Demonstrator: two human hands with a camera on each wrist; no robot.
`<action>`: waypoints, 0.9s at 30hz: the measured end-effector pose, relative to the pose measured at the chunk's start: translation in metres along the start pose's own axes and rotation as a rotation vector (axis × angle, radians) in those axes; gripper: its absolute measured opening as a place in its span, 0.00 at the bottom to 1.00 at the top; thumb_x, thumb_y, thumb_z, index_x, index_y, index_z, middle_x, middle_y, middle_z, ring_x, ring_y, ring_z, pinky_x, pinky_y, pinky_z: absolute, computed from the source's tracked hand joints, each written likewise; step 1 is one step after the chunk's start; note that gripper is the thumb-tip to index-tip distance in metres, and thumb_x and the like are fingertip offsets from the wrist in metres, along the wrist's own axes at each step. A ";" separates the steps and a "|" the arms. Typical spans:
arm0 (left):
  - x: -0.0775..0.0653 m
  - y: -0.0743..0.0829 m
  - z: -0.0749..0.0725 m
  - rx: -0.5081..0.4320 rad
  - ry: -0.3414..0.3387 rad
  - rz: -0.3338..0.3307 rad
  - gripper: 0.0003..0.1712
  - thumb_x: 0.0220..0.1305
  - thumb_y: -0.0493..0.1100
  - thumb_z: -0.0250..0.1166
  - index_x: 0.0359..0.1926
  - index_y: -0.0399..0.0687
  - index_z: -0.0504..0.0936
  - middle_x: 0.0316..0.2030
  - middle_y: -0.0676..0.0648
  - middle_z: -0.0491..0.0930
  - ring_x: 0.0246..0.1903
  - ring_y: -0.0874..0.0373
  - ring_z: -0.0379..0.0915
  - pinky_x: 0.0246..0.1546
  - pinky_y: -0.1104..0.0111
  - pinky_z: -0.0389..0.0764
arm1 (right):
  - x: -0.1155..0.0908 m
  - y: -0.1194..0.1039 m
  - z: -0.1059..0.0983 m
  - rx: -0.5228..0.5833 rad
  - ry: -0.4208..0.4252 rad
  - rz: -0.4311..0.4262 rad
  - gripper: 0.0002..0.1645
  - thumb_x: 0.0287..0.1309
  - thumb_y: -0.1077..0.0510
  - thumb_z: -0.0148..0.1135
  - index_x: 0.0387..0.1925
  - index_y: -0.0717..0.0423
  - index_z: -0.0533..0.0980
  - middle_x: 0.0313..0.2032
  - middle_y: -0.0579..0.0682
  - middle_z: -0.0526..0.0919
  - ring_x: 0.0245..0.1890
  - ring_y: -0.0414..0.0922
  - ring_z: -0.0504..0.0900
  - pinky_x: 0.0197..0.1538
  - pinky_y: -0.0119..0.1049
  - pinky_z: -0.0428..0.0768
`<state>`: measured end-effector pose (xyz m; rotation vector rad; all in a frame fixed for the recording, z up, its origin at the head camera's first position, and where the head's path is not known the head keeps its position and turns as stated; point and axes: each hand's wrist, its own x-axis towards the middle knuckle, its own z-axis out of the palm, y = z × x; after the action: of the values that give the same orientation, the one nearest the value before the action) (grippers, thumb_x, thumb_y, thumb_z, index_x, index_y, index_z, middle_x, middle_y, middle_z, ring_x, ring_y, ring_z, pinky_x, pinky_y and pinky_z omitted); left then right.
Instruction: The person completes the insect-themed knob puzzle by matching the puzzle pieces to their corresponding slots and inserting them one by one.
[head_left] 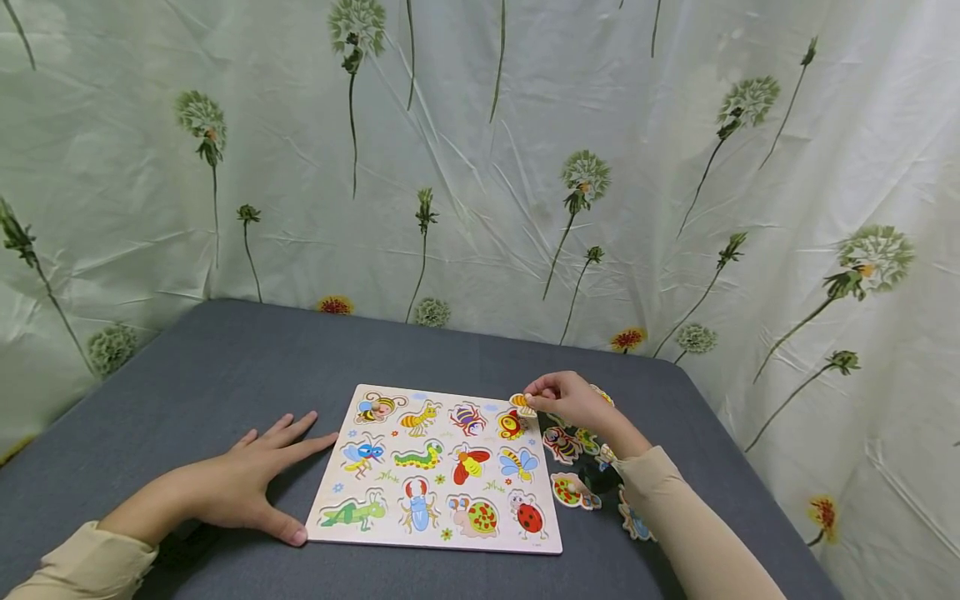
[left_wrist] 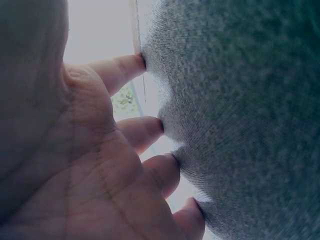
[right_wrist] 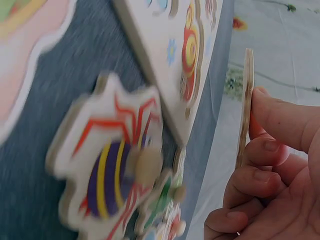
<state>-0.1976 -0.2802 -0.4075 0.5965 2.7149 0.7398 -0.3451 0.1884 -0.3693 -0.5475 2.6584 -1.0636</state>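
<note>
A wooden peg puzzle board [head_left: 390, 477] printed with insects lies on the table. My left hand [head_left: 236, 483] is spread beside its left edge, thumb and index fingertip at the board. In the left wrist view, the fingertips [left_wrist: 152, 125] press on the grey cloth. My right hand [head_left: 573, 404] pinches a yellow-orange striped puzzle piece [head_left: 522, 405] over the board's top right corner, near the printed red-and-yellow bug. That piece [right_wrist: 245, 107] appears edge-on in the right wrist view, thumb on one side. A spider piece [right_wrist: 107, 175] with a wooden knob lies below the right hand.
Several loose puzzle pieces lie right of the board, among them a red-spotted green one [head_left: 566, 490] and a blue-edged one [head_left: 636, 521], partly hidden by the right forearm. Grey cloth [head_left: 300, 358] covers the table. A dandelion-print curtain [head_left: 480, 167] hangs behind it.
</note>
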 end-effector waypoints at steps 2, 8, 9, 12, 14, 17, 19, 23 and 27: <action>0.000 0.000 0.000 -0.002 0.001 0.000 0.69 0.46 0.71 0.83 0.85 0.60 0.60 0.86 0.29 0.43 0.81 0.17 0.32 0.69 0.17 0.38 | 0.001 -0.005 0.003 0.008 -0.008 -0.005 0.12 0.77 0.58 0.63 0.51 0.62 0.86 0.24 0.44 0.70 0.25 0.42 0.63 0.30 0.32 0.64; 0.000 0.000 0.000 0.003 0.004 0.000 0.69 0.47 0.71 0.83 0.85 0.60 0.60 0.85 0.29 0.43 0.81 0.17 0.33 0.69 0.17 0.38 | 0.005 -0.016 0.013 0.023 -0.029 -0.019 0.13 0.76 0.56 0.65 0.50 0.61 0.86 0.24 0.44 0.71 0.25 0.42 0.64 0.30 0.32 0.64; -0.001 0.000 0.000 0.005 0.004 0.001 0.69 0.46 0.72 0.83 0.85 0.60 0.60 0.85 0.29 0.43 0.81 0.17 0.33 0.69 0.17 0.38 | 0.005 -0.018 0.015 0.024 -0.033 -0.022 0.13 0.76 0.56 0.65 0.50 0.61 0.86 0.24 0.44 0.72 0.25 0.42 0.64 0.30 0.32 0.64; -0.001 0.001 0.000 0.004 0.004 0.002 0.69 0.46 0.72 0.83 0.85 0.60 0.60 0.85 0.29 0.43 0.81 0.16 0.33 0.69 0.17 0.38 | 0.008 -0.022 0.019 0.036 -0.044 -0.012 0.13 0.76 0.55 0.66 0.50 0.60 0.87 0.24 0.45 0.72 0.26 0.42 0.65 0.31 0.33 0.65; -0.001 0.001 0.000 0.002 0.002 0.001 0.69 0.47 0.71 0.83 0.85 0.60 0.60 0.85 0.29 0.43 0.81 0.16 0.33 0.69 0.17 0.38 | 0.010 -0.024 0.023 0.042 -0.049 -0.009 0.12 0.76 0.55 0.66 0.51 0.59 0.87 0.24 0.45 0.72 0.25 0.42 0.64 0.32 0.33 0.65; -0.001 0.002 0.000 -0.003 0.000 0.000 0.69 0.47 0.71 0.83 0.85 0.60 0.60 0.85 0.29 0.43 0.81 0.17 0.32 0.69 0.17 0.38 | 0.015 -0.025 0.028 0.056 -0.059 -0.002 0.12 0.76 0.55 0.66 0.50 0.57 0.87 0.24 0.45 0.72 0.25 0.42 0.65 0.33 0.33 0.66; -0.001 0.002 0.000 -0.005 0.002 0.001 0.69 0.47 0.71 0.83 0.85 0.60 0.60 0.85 0.29 0.43 0.81 0.17 0.32 0.69 0.17 0.38 | 0.016 -0.028 0.031 0.058 -0.064 -0.006 0.12 0.76 0.54 0.67 0.50 0.57 0.87 0.24 0.45 0.72 0.25 0.42 0.65 0.33 0.34 0.67; -0.001 0.001 0.001 -0.010 0.006 0.005 0.69 0.47 0.70 0.83 0.85 0.59 0.60 0.86 0.29 0.43 0.81 0.17 0.31 0.69 0.17 0.37 | 0.019 -0.033 0.036 0.058 -0.064 -0.025 0.12 0.75 0.54 0.67 0.50 0.57 0.88 0.23 0.44 0.71 0.25 0.42 0.64 0.32 0.34 0.66; -0.001 0.000 0.001 -0.012 0.005 0.006 0.68 0.48 0.69 0.84 0.85 0.59 0.60 0.86 0.29 0.43 0.81 0.16 0.31 0.69 0.17 0.36 | 0.023 -0.038 0.042 0.055 -0.074 -0.050 0.13 0.76 0.53 0.67 0.51 0.58 0.88 0.22 0.44 0.69 0.24 0.41 0.63 0.32 0.34 0.64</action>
<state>-0.1968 -0.2802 -0.4084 0.6012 2.7126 0.7601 -0.3418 0.1282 -0.3741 -0.6325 2.5570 -1.1044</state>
